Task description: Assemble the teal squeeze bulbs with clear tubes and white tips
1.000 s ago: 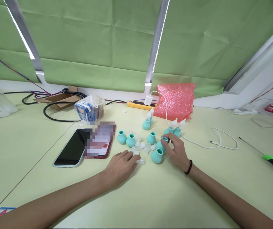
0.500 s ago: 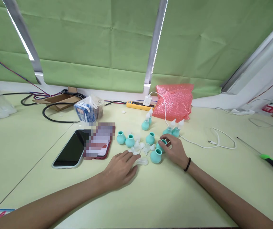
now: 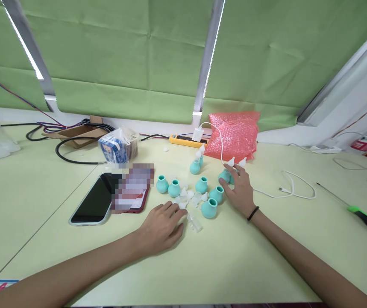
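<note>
My left hand [image 3: 162, 226] rests on the table with its fingers loosely stretched out, the fingertips beside small translucent white plastic pieces [image 3: 183, 199]. Just right of it lies a clear plastic tube [image 3: 195, 223]. My right hand [image 3: 239, 191] is spread at a turquoise squeeze bulb [image 3: 224, 176], thumb and forefinger on either side of it. A white nozzle tip [image 3: 231, 161] rises from that bulb, and a second tipped bulb is partly hidden behind my fingers. Several open-necked turquoise bulbs [image 3: 209, 208] stand between my hands. Farther back are tipped bulbs [image 3: 195, 167].
Two phones, one black-screened [image 3: 93, 201] and one red-edged [image 3: 140, 196], lie left. Behind are a plastic-wrapped pack [image 3: 119, 145], a yellow power strip [image 3: 186, 141] and pink bubble wrap [image 3: 234, 134]. A white cable [image 3: 282, 196] and a screwdriver [image 3: 364, 218] lie right.
My right hand has moved away from the open-necked bulbs, back and right to the tipped ones. The clear tube near my left fingertips has turned from lying crosswise to slanting toward me.
</note>
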`<state>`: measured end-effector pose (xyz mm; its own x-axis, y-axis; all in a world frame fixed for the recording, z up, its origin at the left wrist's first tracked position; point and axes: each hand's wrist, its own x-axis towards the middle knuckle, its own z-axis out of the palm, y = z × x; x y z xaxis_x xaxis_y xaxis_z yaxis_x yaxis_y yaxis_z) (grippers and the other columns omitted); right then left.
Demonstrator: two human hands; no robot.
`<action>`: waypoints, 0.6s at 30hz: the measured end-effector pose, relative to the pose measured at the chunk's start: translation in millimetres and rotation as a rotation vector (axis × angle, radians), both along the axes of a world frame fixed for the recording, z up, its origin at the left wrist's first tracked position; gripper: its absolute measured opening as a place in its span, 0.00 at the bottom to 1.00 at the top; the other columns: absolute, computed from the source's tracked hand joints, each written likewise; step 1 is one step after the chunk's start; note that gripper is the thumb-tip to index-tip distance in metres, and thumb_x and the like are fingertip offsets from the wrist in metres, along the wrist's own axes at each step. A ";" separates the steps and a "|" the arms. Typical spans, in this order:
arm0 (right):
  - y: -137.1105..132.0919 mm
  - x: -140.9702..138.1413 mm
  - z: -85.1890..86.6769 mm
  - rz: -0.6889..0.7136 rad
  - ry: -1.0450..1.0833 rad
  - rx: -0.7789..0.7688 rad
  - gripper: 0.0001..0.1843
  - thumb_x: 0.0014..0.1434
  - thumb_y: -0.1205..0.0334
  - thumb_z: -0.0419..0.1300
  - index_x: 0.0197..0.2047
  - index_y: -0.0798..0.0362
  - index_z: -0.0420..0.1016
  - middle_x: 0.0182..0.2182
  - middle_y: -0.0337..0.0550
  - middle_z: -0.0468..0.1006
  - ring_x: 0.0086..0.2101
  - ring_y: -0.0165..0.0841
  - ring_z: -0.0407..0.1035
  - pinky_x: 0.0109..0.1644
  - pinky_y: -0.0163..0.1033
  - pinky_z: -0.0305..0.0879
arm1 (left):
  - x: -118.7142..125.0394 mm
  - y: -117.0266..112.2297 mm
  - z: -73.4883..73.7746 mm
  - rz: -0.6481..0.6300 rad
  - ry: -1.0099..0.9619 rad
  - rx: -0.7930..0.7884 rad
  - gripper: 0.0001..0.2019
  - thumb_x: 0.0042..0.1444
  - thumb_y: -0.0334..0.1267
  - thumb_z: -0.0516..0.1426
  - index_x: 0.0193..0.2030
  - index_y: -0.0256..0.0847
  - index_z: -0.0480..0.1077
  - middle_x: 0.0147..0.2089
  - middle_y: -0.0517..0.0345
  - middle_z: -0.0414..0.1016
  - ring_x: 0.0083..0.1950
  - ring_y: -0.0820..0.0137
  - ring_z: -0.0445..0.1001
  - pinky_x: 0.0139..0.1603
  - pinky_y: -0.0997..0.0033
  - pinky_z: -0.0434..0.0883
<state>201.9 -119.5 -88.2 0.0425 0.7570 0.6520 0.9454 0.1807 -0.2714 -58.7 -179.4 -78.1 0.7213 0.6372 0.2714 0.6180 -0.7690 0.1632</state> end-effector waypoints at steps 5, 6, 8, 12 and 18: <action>3.2 2.1 -4.6 0.015 0.035 0.053 0.22 0.50 0.55 0.54 0.49 0.51 0.64 0.45 0.50 0.56 0.42 0.42 0.58 0.40 0.48 0.62 | 1.3 -10.2 10.2 -0.134 -0.001 0.054 0.19 0.53 0.39 0.48 0.53 0.44 0.57 0.45 0.48 0.61 0.42 0.62 0.62 0.39 0.62 0.64; 3.5 2.1 -5.5 0.025 0.054 0.068 0.22 0.50 0.56 0.54 0.49 0.52 0.63 0.45 0.50 0.55 0.41 0.41 0.58 0.41 0.48 0.62 | 2.3 -13.2 11.5 -0.173 0.008 0.063 0.19 0.52 0.39 0.49 0.53 0.46 0.57 0.46 0.48 0.60 0.43 0.61 0.61 0.41 0.60 0.63; 3.1 1.3 -6.4 0.041 0.094 0.104 0.24 0.49 0.56 0.55 0.50 0.53 0.62 0.44 0.50 0.54 0.42 0.41 0.57 0.43 0.48 0.61 | 4.5 -18.4 12.3 -0.211 0.024 0.052 0.19 0.52 0.41 0.50 0.51 0.46 0.59 0.49 0.48 0.59 0.45 0.59 0.59 0.43 0.57 0.61; -1.3 -2.6 -1.5 0.061 0.196 0.204 0.28 0.48 0.57 0.56 0.53 0.54 0.58 0.44 0.50 0.53 0.44 0.41 0.55 0.46 0.49 0.59 | 6.5 -20.4 8.3 -0.135 0.062 0.000 0.17 0.53 0.41 0.49 0.50 0.42 0.60 0.52 0.46 0.57 0.47 0.56 0.56 0.45 0.52 0.59; -15.2 -9.1 17.4 0.144 0.374 0.400 0.23 0.51 0.61 0.53 0.52 0.49 0.55 0.45 0.48 0.49 0.48 0.41 0.53 0.43 0.47 0.63 | 4.6 -15.8 2.6 -0.089 0.060 -0.010 0.21 0.53 0.41 0.48 0.54 0.39 0.55 0.53 0.44 0.56 0.50 0.55 0.55 0.46 0.52 0.58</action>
<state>192.8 -134.7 -70.8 0.2403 0.4698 0.8494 0.7559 0.4585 -0.4674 -54.1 -195.2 -75.4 0.7900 0.5723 0.2198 0.5560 -0.8199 0.1364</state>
